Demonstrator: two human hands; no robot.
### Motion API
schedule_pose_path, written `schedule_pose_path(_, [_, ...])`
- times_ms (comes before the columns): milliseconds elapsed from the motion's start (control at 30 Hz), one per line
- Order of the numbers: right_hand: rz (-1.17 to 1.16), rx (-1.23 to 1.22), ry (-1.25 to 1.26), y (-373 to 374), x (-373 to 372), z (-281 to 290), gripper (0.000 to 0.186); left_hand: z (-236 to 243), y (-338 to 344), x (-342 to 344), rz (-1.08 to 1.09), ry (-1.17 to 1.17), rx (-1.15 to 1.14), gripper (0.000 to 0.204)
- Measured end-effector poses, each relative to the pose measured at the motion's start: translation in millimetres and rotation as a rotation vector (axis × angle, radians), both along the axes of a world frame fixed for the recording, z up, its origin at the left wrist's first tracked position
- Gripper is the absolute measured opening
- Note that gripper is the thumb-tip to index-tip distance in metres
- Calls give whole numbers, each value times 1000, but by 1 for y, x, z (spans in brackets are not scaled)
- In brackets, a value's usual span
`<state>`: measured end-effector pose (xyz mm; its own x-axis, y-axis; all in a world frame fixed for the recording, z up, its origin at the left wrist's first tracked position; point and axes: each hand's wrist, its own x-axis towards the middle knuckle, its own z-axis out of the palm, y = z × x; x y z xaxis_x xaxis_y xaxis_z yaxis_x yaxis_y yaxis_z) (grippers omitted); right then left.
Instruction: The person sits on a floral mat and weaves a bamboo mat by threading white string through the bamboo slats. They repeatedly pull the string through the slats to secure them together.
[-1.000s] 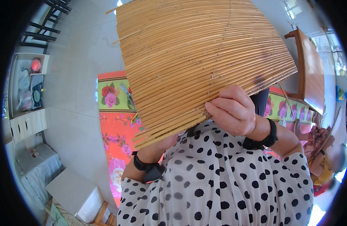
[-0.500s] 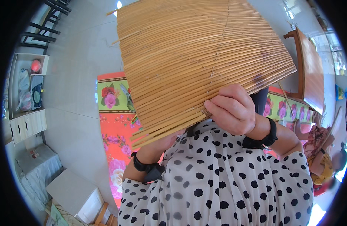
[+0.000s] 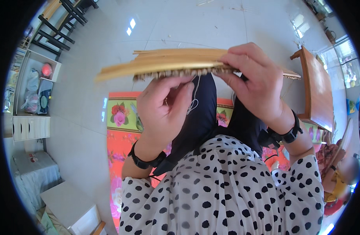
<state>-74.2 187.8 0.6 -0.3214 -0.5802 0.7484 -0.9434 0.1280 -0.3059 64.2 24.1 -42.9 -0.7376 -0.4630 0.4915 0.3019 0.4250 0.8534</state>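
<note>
A mat of thin yellow-brown sticks [image 3: 180, 55], bound in rows, is held up tilted nearly edge-on, its near left part blurred. My right hand [image 3: 256, 80] grips its near edge right of the middle, thumb below and fingers on top. My left hand [image 3: 164, 105] is curled just under that edge, thumb and forefinger close together; what is between them I cannot make out. A thin white string [image 3: 193, 105] hangs in a loop beside the left thumb, below the mat.
A red and green flowered mat [image 3: 123, 137] lies beneath me on the pale tiled floor [image 3: 86, 113]. A wooden table [image 3: 319, 90] stands at right, with another person [image 3: 338, 168] nearby. White shelves [image 3: 37, 90], boxes and black-legged furniture line the left. Stick scraps lie on the far floor.
The stick mat has tipped from its broad face to nearly edge-on. My left hand, mostly hidden behind it before, now shows below its edge. My right hand has moved up with the mat.
</note>
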Motion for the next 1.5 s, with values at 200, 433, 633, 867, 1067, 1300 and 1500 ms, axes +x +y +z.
schedule_pose_path(200, [38,-30,-165,-13,-23,21,19,28,4,-29,152,139,-240,17])
schedule_pose_path(433, [22,-17,-226,-13,-35,30,17,31,10,-34,193,166,-276,16])
schedule_pose_path(633, [15,-4,-240,-12,-38,34,18,33,13,-42,190,220,-302,16])
schedule_pose_path(867, [14,-5,-262,-13,-40,34,18,34,10,-48,190,225,-330,16])
schedule_pose_path(1067, [24,-18,-261,-13,-39,35,18,36,9,-46,191,217,-324,16])
schedule_pose_path(1300, [0,9,-277,-14,-37,36,19,37,6,-45,198,239,-322,16])
schedule_pose_path(1500, [-7,12,-272,-14,-37,36,19,39,4,-45,200,244,-343,16])
